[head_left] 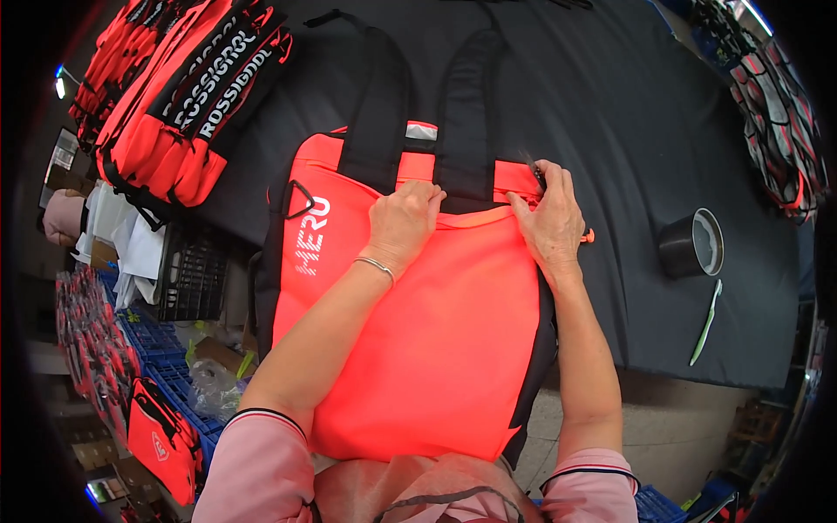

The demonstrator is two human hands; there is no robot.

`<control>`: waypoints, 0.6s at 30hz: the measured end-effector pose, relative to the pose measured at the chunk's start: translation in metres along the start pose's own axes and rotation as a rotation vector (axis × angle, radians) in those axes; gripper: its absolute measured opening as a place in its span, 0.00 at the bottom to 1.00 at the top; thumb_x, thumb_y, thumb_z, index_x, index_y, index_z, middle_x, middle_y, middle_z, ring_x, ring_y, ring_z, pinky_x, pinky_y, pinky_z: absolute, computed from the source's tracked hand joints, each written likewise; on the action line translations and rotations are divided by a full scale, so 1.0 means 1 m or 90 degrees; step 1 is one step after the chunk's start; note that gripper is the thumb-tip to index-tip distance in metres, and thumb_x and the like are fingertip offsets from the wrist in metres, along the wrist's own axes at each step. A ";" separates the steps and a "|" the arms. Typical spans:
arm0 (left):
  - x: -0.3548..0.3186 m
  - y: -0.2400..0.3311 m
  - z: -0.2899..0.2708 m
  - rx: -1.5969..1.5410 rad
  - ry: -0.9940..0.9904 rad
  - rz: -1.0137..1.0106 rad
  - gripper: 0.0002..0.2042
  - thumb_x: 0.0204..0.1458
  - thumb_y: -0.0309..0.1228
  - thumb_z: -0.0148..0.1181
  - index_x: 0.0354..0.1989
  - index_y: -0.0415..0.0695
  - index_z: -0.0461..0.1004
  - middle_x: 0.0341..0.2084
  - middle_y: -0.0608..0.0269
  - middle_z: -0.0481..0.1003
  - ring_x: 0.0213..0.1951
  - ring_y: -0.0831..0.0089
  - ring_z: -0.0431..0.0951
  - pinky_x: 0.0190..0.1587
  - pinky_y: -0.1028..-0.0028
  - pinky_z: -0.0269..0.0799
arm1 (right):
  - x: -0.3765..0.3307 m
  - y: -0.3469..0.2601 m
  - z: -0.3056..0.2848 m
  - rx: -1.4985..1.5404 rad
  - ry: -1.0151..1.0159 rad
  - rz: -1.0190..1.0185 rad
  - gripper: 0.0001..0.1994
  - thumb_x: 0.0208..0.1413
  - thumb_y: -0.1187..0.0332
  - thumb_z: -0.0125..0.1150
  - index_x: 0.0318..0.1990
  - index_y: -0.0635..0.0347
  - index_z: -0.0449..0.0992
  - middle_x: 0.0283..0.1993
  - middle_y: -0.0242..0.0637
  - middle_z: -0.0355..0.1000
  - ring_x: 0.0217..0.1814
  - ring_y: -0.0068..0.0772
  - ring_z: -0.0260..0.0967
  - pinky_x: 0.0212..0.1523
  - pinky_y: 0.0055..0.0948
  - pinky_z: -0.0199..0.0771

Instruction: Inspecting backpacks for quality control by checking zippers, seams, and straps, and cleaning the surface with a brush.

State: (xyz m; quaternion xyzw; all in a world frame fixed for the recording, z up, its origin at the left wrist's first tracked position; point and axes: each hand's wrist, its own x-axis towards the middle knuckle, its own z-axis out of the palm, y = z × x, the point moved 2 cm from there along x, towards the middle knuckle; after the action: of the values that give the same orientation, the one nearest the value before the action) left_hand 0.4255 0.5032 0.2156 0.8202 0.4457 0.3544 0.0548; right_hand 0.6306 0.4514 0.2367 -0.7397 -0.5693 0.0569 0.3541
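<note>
A bright red-orange backpack (pixel 418 331) with black sides lies in front of me on the black-covered table. Its two black shoulder straps (pixel 466 105) stretch away across the cloth. Near the middle of the bag's upper edge, my left hand (pixel 403 222) is closed, fingertips pinched at the red panel's edge by the base of the straps. My right hand (pixel 554 218) grips the bag's upper right corner, its thumb on the near side and its fingers bent over the far side. A small dark bit shows beside those fingers, too unclear to name. A black triangular ring (pixel 300 200) sits at the bag's left.
Stacked red-and-black bags (pixel 187 113) lie at the far left. To the right stand a dark metal cup (pixel 676 248) and a green-white toothbrush (pixel 706 322). More bags (pixel 772 122) hang over the far right edge. Blue crates (pixel 174 375) and a black basket (pixel 192 275) are left of the table.
</note>
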 end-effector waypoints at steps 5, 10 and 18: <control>0.000 -0.005 0.005 0.001 -0.063 -0.090 0.06 0.56 0.26 0.59 0.34 0.38 0.68 0.29 0.58 0.79 0.31 0.57 0.80 0.31 0.63 0.75 | -0.001 -0.001 0.001 -0.040 -0.008 -0.025 0.27 0.48 0.63 0.72 0.55 0.55 0.67 0.48 0.37 0.67 0.44 0.42 0.74 0.40 0.41 0.76; -0.006 -0.007 -0.004 -0.134 -0.033 -0.166 0.04 0.58 0.26 0.55 0.36 0.39 0.68 0.27 0.55 0.77 0.31 0.56 0.80 0.33 0.63 0.73 | 0.007 -0.030 -0.013 -0.050 0.036 -0.174 0.22 0.50 0.61 0.70 0.51 0.57 0.72 0.41 0.35 0.70 0.39 0.38 0.73 0.41 0.38 0.73; -0.009 -0.002 -0.005 -0.196 -0.008 -0.211 0.03 0.59 0.25 0.55 0.36 0.39 0.68 0.25 0.54 0.75 0.29 0.57 0.79 0.32 0.65 0.72 | 0.016 -0.052 0.014 -0.088 -0.161 -0.354 0.11 0.50 0.64 0.69 0.34 0.59 0.73 0.31 0.34 0.70 0.34 0.36 0.70 0.34 0.36 0.69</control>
State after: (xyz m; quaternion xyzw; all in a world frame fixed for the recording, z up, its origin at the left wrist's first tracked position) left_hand 0.4175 0.4965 0.2141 0.7197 0.5149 0.3994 0.2396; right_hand 0.5877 0.4769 0.2622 -0.5649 -0.7921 0.0108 0.2311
